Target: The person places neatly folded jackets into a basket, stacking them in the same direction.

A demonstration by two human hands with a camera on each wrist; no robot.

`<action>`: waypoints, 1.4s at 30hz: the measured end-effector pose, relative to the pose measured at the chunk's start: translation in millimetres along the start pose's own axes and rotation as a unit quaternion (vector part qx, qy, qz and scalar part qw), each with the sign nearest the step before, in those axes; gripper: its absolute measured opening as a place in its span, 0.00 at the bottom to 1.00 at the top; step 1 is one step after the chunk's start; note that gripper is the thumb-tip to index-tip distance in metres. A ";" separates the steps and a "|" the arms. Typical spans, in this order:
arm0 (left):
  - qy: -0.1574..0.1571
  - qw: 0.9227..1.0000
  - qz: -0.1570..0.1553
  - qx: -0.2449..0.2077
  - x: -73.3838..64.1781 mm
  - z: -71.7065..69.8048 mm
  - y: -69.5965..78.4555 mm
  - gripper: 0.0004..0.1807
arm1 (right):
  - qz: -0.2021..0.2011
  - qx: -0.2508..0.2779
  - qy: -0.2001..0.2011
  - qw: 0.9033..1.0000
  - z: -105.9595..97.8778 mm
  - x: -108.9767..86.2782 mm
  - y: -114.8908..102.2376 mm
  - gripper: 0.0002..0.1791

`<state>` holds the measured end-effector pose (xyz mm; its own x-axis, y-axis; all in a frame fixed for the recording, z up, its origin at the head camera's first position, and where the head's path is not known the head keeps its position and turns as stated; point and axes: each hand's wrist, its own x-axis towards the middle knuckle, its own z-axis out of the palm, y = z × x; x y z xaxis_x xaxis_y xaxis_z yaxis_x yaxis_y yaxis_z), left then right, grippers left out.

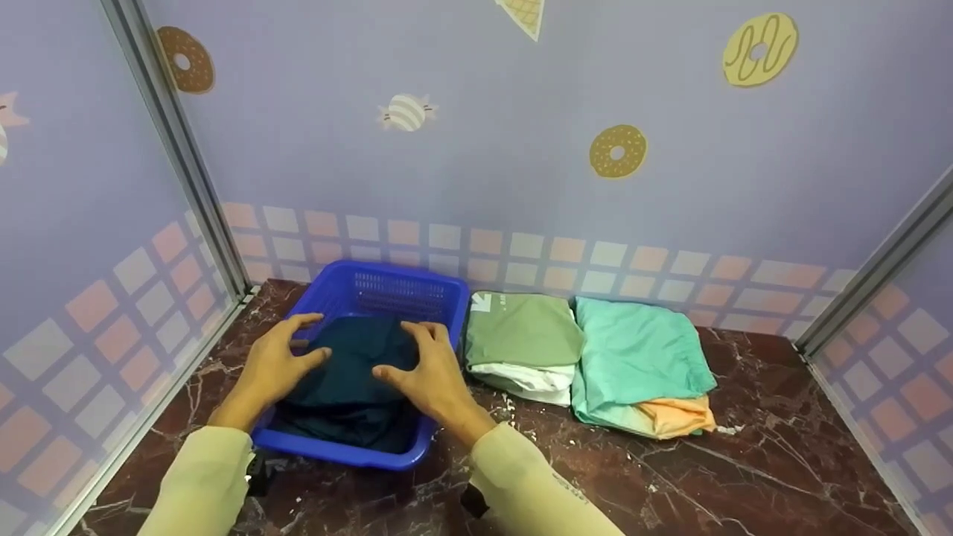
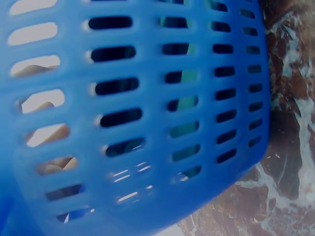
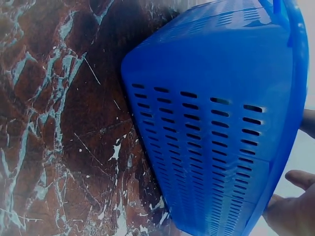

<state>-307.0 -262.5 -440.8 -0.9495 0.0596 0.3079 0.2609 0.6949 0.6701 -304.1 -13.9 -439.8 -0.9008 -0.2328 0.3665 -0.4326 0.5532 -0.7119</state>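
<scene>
In the head view a dark teal folded cloth (image 1: pixel 357 368) lies inside a blue plastic basket (image 1: pixel 417 460) with slotted walls. My left hand (image 1: pixel 277 363) is over the basket's left side, thumb and fingers spread apart beside the cloth. Over the right side is my right hand (image 1: pixel 432 372), its thumb and index finger spread above the cloth's edge. Neither hand visibly pinches the fabric; whether the fingertips touch it I cannot tell. The left wrist view is filled by the slotted basket wall (image 2: pixel 152 88). Part of my right hand (image 3: pixel 295 211) shows past the rim in the right wrist view.
Right of the basket sits a stack with a folded green garment (image 1: pixel 525 331) above a white one (image 1: pixel 532 380). Beside it lies a folded turquoise garment (image 1: pixel 640 353) over an orange one (image 1: pixel 677 415). Patterned walls (image 1: pixel 506 171) enclose the dark marbled tabletop (image 1: pixel 744 461).
</scene>
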 end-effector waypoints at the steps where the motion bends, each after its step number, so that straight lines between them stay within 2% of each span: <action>1: 0.002 1.000 -0.001 -0.002 -0.2 -0.3 0.7 0.30 | -0.004 0.005 0.003 1.000 -1.0 -0.1 0.6 0.42; 9: 0.017 1.000 0.002 -0.010 -1.4 -1.5 9.6 0.28 | 0.019 0.068 -0.012 0.997 -8.6 -1.5 4.3 0.40; 16: 0.017 0.999 0.006 -0.051 0.2 8.2 29.1 0.29 | 0.015 0.122 -0.001 0.992 -20.6 -4.6 13.0 0.40; 20: 0.014 0.997 0.017 -0.077 0.3 17.0 45.7 0.29 | 0.008 0.142 0.012 0.990 -28.1 -6.8 20.8 0.40; 25: 0.017 0.994 0.042 -0.098 2.0 30.4 68.8 0.29 | 0.024 0.162 0.020 0.986 -40.2 -10.7 28.6 0.40; 32: 0.023 0.989 0.067 -0.132 2.6 52.9 102.1 0.28 | 0.013 0.201 0.065 0.977 -57.5 -13.4 44.2 0.36; 42: 0.028 0.986 0.067 -0.151 -8.9 84.1 141.2 0.27 | 0.039 0.173 0.103 0.979 -86.5 -23.5 65.5 0.37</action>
<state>-276.4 -104.7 -405.7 -0.8943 0.0913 0.4381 0.4311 0.4385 0.7886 -308.1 97.0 -443.2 -0.9207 -0.0150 0.3900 -0.3811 0.2499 -0.8901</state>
